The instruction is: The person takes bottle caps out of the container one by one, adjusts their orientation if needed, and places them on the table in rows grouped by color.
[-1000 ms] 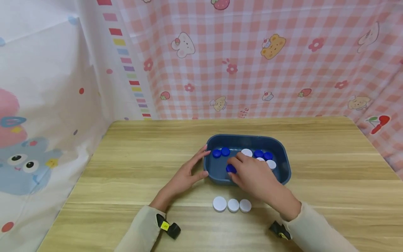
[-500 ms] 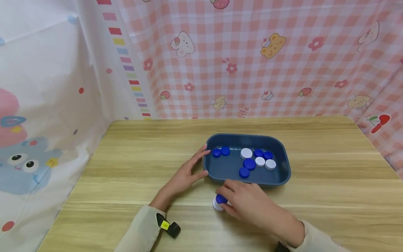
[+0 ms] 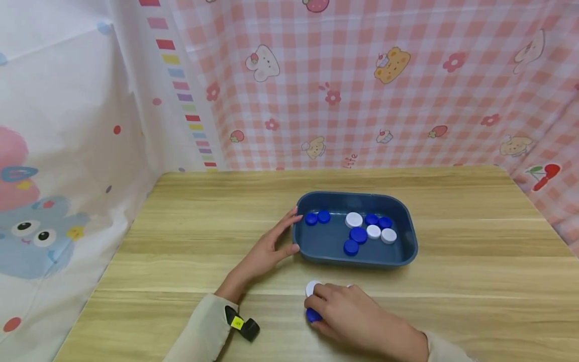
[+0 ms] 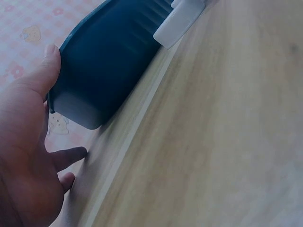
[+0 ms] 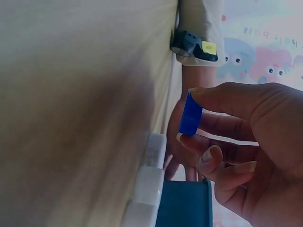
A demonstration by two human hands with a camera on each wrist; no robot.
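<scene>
A checked pink cloth point(image 3: 362, 100) is hanging behind the table point(image 3: 203, 216) and meeting its far edge. The wood is stretching well out to both sides of a dark blue tray point(image 3: 326, 244), which is sitting well in from the side edges; the table's near edge is falling outside the head view.

The left hand point(image 3: 267, 256) is lying with fingers extended against the tray's left end, gripping nothing in a fist. The right hand point(image 3: 350, 314) is pinching a blue cap point(image 3: 313, 315) between thumb and fingertip, over the near side of the table, in front of the tray. Inside the tray, six blue caps point(image 3: 358, 235) and three white caps point(image 3: 354, 220) are lying apart from the left hand's fingers, leaving bare floor toward the tray's near left corner.

The right hand is covering most of a row of white caps point(image 5: 150, 187) in the head view; only one larger white cap point(image 3: 312, 288) is showing in part, with a sliver of another. The right wrist view is revealing three, the lowest being cut off by the frame. Both wrist views are cropping the tray. Whether the pinched cap is touching the wood, the pictures are not making plain.
</scene>
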